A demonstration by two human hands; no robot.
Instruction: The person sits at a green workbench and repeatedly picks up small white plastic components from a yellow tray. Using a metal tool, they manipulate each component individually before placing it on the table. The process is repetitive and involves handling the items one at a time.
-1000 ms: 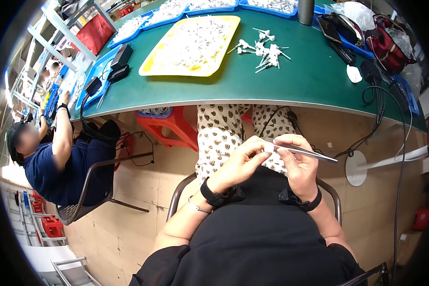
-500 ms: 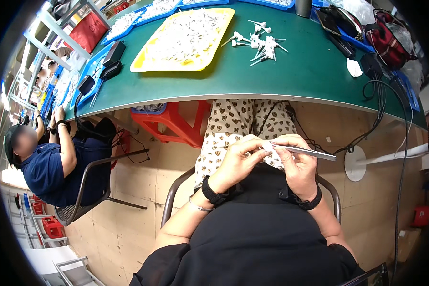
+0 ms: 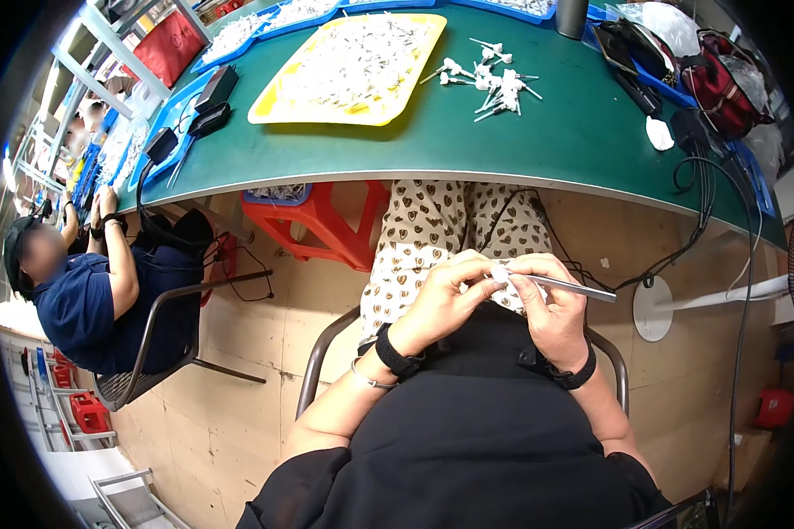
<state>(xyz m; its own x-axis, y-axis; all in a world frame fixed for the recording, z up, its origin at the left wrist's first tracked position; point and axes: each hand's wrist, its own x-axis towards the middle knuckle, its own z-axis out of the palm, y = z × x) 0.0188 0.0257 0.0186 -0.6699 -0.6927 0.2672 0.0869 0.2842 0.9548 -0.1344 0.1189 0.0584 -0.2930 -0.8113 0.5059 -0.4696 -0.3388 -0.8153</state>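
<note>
Above my lap, my left hand [image 3: 448, 300] pinches a small white plastic piece [image 3: 500, 274] between thumb and fingers. My right hand [image 3: 556, 310] is closed round a slim grey metal tool [image 3: 584, 289], perhaps tweezers; its rear end sticks out to the right. The tool's front end meets the white piece, but fingers hide the exact contact. On the green table [image 3: 468, 154] ahead lies a loose cluster of white plastic pieces with thin stems [image 3: 505, 88]. Left of them stands a yellow tray [image 3: 269, 115] heaped with similar small white pieces.
Blue trays [image 3: 205, 60] with white pieces line the table's far and left sides. Black adapters [image 3: 212, 103] lie at left. A bag [image 3: 723, 79] and cables [image 3: 704, 189] sit at right. Under the table is a red stool [image 3: 344, 234]. Another person [image 3: 88, 291] sits at left.
The head view has shifted slightly. The metal tool's rear end has dipped a little. Both hands keep their grips and stay nearly in place.
</note>
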